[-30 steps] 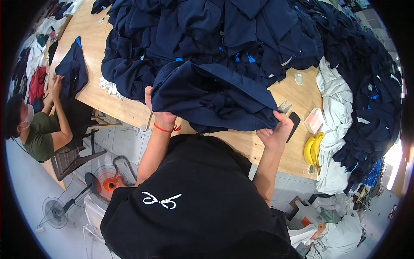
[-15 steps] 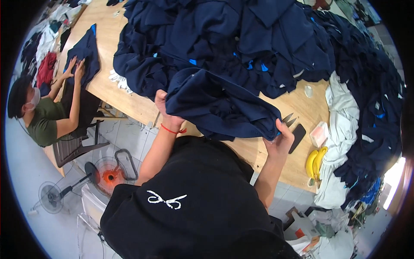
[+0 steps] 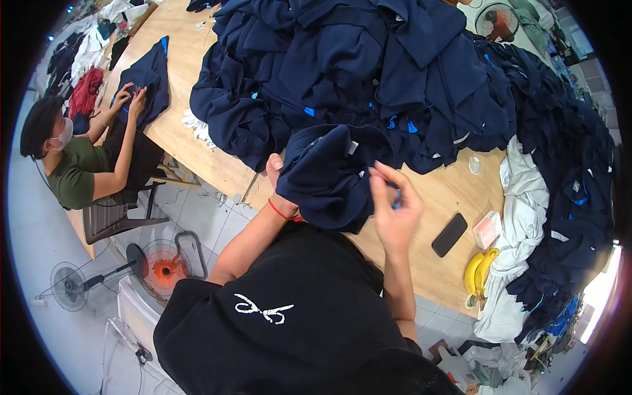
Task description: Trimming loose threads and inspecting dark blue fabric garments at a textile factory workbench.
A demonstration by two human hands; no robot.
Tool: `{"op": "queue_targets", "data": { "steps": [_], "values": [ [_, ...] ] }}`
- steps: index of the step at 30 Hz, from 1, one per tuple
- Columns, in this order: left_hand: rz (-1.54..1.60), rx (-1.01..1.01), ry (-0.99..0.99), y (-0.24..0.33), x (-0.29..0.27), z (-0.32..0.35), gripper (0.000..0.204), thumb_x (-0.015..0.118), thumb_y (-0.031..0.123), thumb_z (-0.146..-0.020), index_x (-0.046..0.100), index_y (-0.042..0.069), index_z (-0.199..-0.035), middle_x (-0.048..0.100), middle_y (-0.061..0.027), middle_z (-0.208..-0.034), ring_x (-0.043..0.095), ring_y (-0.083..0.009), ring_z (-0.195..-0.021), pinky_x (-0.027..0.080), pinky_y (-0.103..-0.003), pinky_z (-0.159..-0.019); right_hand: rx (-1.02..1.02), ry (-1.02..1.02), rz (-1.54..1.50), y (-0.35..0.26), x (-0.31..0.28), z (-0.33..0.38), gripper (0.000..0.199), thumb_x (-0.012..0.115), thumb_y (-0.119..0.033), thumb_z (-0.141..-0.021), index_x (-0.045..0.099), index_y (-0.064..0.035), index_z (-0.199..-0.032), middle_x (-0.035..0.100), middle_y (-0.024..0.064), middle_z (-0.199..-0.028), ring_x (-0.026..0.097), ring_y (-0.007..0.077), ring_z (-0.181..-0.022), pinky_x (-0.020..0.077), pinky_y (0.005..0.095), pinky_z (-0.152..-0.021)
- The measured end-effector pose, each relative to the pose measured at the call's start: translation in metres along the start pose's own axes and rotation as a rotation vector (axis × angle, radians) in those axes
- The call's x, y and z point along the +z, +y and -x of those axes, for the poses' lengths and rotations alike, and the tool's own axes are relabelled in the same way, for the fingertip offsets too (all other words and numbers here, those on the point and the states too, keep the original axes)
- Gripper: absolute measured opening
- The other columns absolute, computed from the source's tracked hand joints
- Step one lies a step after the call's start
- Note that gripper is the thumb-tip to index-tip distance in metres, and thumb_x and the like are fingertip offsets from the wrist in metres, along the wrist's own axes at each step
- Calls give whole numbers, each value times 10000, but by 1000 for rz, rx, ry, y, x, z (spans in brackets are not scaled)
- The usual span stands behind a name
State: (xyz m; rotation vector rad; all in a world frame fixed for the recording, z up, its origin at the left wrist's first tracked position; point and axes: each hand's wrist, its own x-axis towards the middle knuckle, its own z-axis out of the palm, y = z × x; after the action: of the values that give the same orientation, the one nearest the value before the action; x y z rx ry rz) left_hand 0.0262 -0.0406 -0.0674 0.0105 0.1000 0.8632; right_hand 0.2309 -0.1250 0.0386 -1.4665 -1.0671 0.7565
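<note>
A navy garment [image 3: 329, 178] is bunched up in front of my chest, its opening facing up and a small white label [image 3: 353, 148] showing inside. My left hand [image 3: 279, 181], with a red cord at the wrist, grips its left side, the thumb uppermost and the other fingers behind the cloth. My right hand [image 3: 398, 210] is raised at the garment's right side, thumb and forefinger close to the cloth. Something blue [image 3: 396, 198] shows within its curled fingers; it looks like the handle of thread snips, the blades hidden.
A large heap of navy garments [image 3: 342, 59] covers the table's far side. To the right lie a phone [image 3: 450, 235], a pink-and-white block [image 3: 487, 230], bananas [image 3: 480, 271] and white cloth [image 3: 523, 230]. A masked co-worker [image 3: 85, 158] handles navy cloth at left, near standing fans [image 3: 164, 268].
My right hand has let go of the garment's right side and moved left and up, carrying the snips. The garment has sagged into a smaller bunch in my left hand.
</note>
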Motion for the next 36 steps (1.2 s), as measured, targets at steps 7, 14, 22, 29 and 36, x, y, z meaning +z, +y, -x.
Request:
{"op": "queue_targets", "data": {
  "steps": [7, 14, 22, 29, 36],
  "values": [
    [-4, -78, -133, -1, -8, 0, 1120, 628, 460, -688, 335, -21, -1656, 350, -250, -1703, 408, -397, -1548, 206, -518, -1329, 18, 87, -106, 22, 59, -22, 213, 801, -49, -959, 780, 7, -1163, 747, -13, -940, 440, -13, -673, 345, 179, -599],
    [170, -62, -116, 0, -2, 3, 1104, 579, 412, -682, 323, -66, -1644, 313, -269, -1713, 347, -402, -1579, 166, -492, -1344, 134, 110, -536, 38, 30, -21, 121, 693, -126, -1058, 685, -24, -994, 657, 8, -836, 589, 59, -709, 456, 213, -668],
    [-31, -27, -12, -1, -18, -3, 1154, 554, 585, -715, 296, 9, -1681, 303, -222, -1734, 382, -414, -1560, 208, -527, -1328, 119, -131, -309, 27, 58, -17, 157, 772, -47, -986, 769, 33, -1122, 724, 2, -958, 585, 16, -821, 454, 187, -714],
    [-94, -64, -23, 1, -17, -4, 1188, 582, 588, -685, 301, -10, -1673, 315, -242, -1722, 403, -403, -1548, 231, -526, -1322, 206, -184, -356, 30, 68, -17, 141, 789, -103, -989, 722, 9, -937, 619, -64, -793, 465, 0, -673, 346, 198, -608],
    [-110, -27, 37, 2, -3, -3, 1127, 549, 579, -752, 276, 11, -1686, 250, -236, -1748, 320, -387, -1594, 162, -514, -1341, 249, -303, -436, 27, 45, -19, 117, 646, -142, -1080, 650, -39, -1023, 585, -64, -853, 431, -8, -644, 321, 196, -569]
  ]
}}
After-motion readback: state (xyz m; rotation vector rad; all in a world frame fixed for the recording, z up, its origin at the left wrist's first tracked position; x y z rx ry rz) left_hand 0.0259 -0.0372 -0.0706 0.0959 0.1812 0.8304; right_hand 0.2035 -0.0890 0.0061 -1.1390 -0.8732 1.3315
